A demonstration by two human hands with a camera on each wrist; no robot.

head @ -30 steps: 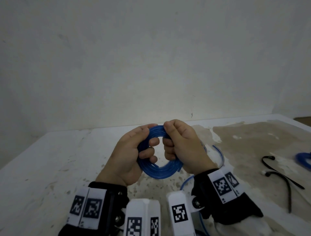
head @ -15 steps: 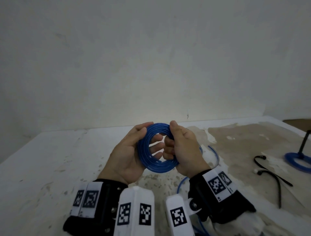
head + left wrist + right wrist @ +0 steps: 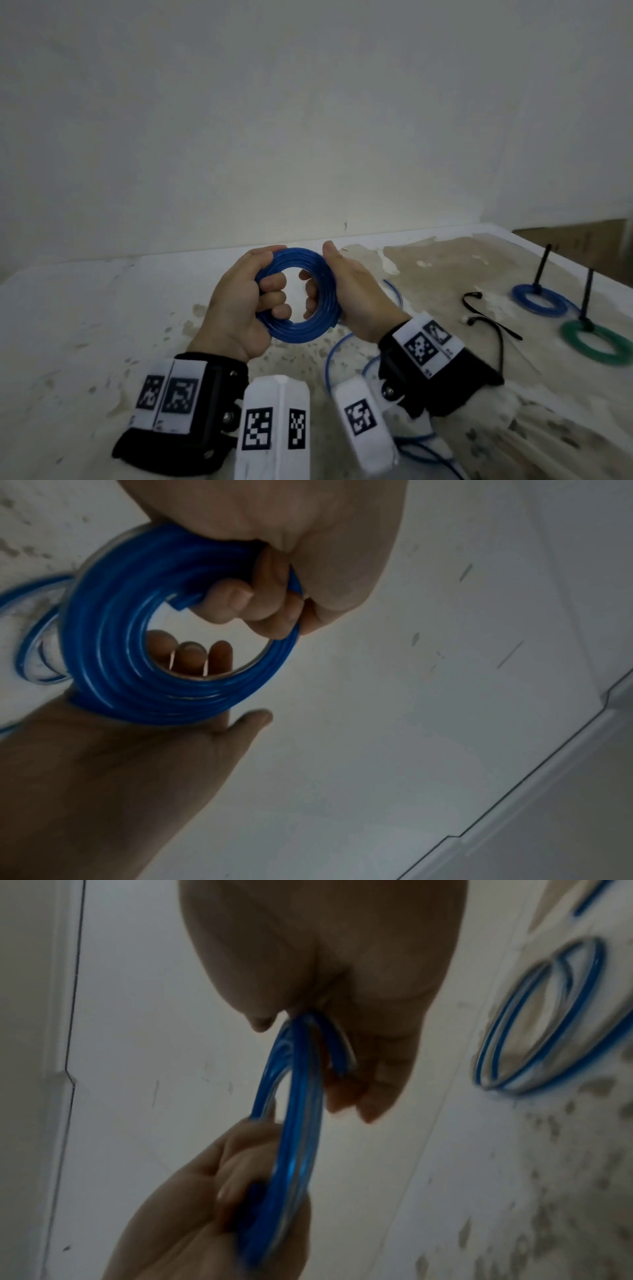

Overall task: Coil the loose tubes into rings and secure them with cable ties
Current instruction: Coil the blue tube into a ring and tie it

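A blue tube coil (image 3: 301, 330) of several turns stands upright above the table between both hands. My left hand (image 3: 236, 301) grips its left side, with fingers curled through the ring. My right hand (image 3: 356, 291) holds the right side, thumb up along the outer rim and fingers reaching through the hole. The left wrist view shows the blue tube coil (image 3: 113, 647) with a cut end beside my left fingers (image 3: 240, 601). Its loose tail (image 3: 330, 356) trails onto the table under my right wrist. The blue tube coil (image 3: 298, 1123) is edge-on in the right wrist view.
Two black cable ties (image 3: 486, 322) lie on the stained table (image 3: 85, 325) to the right. Further right are a tied blue ring (image 3: 537, 303) and a tied green ring (image 3: 596, 344), each with a tie tail standing up. Loose tube loops (image 3: 541, 1020) lie behind my right hand.
My left fingers have curled tighter round the coil's left side. My right hand has shifted its hold to the right side, thumb now raised. The view has swung right, showing the finished rings.
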